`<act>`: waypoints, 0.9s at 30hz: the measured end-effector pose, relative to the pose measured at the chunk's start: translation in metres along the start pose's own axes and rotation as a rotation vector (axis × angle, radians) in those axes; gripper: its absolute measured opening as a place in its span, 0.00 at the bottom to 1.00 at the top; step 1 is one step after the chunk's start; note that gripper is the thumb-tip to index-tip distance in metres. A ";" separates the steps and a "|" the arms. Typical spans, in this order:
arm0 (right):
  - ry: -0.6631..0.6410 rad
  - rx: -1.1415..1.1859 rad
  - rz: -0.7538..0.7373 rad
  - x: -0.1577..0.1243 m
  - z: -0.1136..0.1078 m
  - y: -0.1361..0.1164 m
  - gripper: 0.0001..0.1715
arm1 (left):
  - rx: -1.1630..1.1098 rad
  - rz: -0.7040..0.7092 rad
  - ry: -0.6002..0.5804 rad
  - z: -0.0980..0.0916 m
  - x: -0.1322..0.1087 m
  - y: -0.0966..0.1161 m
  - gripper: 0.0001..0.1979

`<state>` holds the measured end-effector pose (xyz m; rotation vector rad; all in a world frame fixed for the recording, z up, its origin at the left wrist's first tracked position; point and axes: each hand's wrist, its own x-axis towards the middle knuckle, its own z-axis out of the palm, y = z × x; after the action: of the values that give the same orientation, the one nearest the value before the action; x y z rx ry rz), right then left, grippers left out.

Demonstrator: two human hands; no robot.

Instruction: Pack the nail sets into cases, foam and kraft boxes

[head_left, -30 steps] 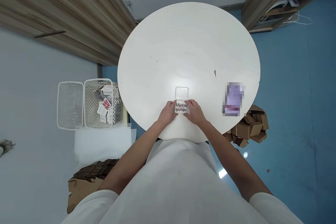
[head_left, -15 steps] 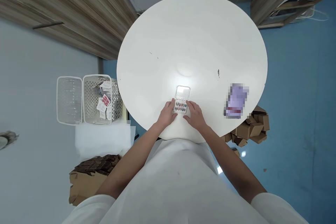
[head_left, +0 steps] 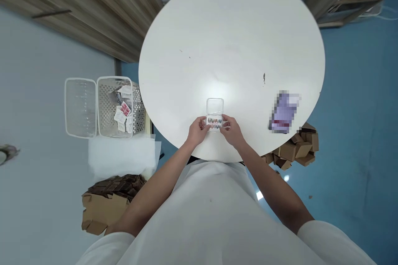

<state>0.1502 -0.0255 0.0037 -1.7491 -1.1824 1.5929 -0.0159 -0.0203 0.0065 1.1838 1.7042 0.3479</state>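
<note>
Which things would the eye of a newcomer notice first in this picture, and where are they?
Probably the big white table comes first, at the upper centre. Near its front edge, an open clear case with small coloured pieces sits between the left grip and right grip. A pixelated purple item lies at the table's right; a white perforated basket stands left of it.

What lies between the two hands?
An open, clear, rectangular plastic case holding two rows of small multicoloured pieces lies between the left hand and right hand; head view shows it.
</note>
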 end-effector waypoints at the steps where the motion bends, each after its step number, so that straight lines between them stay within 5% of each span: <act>1: 0.011 0.014 -0.005 -0.004 0.002 -0.003 0.31 | -0.021 0.007 -0.004 -0.004 -0.004 0.000 0.18; 6: 0.097 0.095 -0.082 -0.034 0.011 -0.023 0.29 | -0.162 0.111 -0.021 -0.028 -0.024 0.002 0.19; 14: 0.237 0.506 -0.156 -0.091 0.034 -0.067 0.18 | -0.504 0.201 -0.259 -0.069 -0.062 0.012 0.21; 19: 0.198 0.798 -0.097 -0.110 0.062 -0.072 0.25 | -0.535 0.219 -0.324 -0.088 -0.088 0.005 0.22; 27: 0.264 0.832 -0.126 -0.136 0.072 -0.069 0.21 | -0.677 0.099 -0.561 -0.100 -0.109 -0.003 0.21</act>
<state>0.0701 -0.1193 0.1191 -1.2407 -0.3863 1.4199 -0.0984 -0.0840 0.1120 0.7573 0.9260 0.5404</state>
